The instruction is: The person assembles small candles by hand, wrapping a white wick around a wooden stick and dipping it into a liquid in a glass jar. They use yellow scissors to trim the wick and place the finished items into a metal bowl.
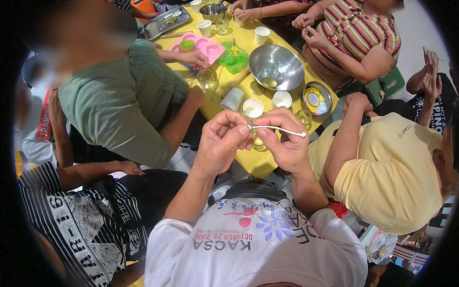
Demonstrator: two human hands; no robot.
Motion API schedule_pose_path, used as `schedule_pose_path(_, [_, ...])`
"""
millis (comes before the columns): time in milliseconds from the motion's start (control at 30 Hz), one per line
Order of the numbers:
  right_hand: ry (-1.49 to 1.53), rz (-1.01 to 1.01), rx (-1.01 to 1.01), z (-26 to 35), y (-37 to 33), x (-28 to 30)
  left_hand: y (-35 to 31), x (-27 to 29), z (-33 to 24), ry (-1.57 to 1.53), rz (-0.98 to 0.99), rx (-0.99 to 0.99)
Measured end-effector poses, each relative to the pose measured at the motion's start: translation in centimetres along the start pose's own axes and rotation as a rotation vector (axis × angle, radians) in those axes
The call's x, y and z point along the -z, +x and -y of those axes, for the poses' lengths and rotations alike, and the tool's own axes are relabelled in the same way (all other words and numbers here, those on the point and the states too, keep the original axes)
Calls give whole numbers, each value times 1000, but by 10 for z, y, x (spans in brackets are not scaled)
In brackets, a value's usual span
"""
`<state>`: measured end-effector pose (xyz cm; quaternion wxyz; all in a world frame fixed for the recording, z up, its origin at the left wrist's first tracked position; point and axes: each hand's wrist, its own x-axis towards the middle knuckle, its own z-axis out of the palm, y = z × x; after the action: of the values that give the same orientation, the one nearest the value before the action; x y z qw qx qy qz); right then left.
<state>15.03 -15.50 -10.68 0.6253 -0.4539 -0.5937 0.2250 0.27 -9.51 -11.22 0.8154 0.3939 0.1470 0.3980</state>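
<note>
Both hands are raised over the near edge of the yellow-covered table, pinching a thin white cord [282,128] between them. My left hand [221,142] closes thumb and fingertips on the cord's left end, where a small shiny bead-like bit shows. With thumb and forefinger, my right hand [285,142] grips it along the middle. The free end curves out to the right and finishes in a small white knob. Just beyond my fingers stand a white paper cup [253,107] and another white cup [282,99]. Behind my fingers, a glass jar [259,143] is partly hidden.
A large steel bowl [290,57] holding a glass jar sits on the yellow tablecloth [248,165]. Pink mold [206,47], yellow-handled scissors [234,48] on green plastic and a metal tray [165,23] lie farther off. People stand close on both sides, including a person in green [119,100].
</note>
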Motion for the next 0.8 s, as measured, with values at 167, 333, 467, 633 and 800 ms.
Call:
schedule_pose_path(167, [199, 15, -141, -8, -7, -1, -6, -4, -4, 307, -44, -103])
schedule_pose_path(333, [505, 23, -246, -15, -11, -4, -11, -12, -4, 399, -87, -145])
schedule_pose_path(467, [570, 56, -291, -23, -13, -4, -11, -10, -1, 445, -93, -198])
schedule_pose_path(633, [602, 28, -259, -24, -12, -9, -10, -13, 1, 584, -118, -273])
schedule_pose_path(800, [685, 58, -336, -27, -14, -6, -10, -17, 0, 584, -124, -259])
